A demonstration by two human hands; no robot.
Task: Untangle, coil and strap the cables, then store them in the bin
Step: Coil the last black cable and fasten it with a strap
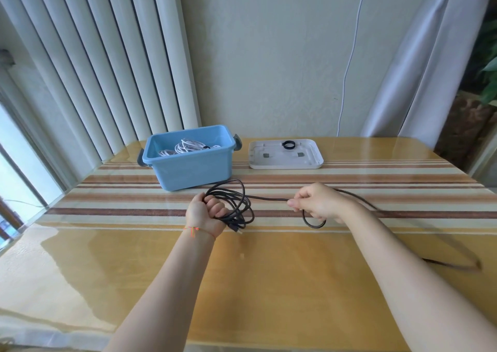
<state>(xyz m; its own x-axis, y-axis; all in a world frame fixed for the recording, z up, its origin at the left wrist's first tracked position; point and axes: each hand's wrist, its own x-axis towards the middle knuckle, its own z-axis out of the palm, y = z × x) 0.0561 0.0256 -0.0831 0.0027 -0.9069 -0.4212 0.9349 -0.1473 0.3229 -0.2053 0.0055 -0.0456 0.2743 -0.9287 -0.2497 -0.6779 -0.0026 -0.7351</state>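
While gripping several coiled loops of black cable [236, 206] in the curled left hand [205, 213], pinching the cable's straight run between thumb and fingers of the right hand [316, 202]. Trailing from there to the right across the table [269, 271], slack looping back near the right forearm. Farther left, blue bin [192, 161] holding coiled white cables [185, 147]. Right of it, white lid [286, 154] lying flat, black strap ring [289, 144] resting on it.

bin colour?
Light blue bin, grey latches; clearest in the head view.
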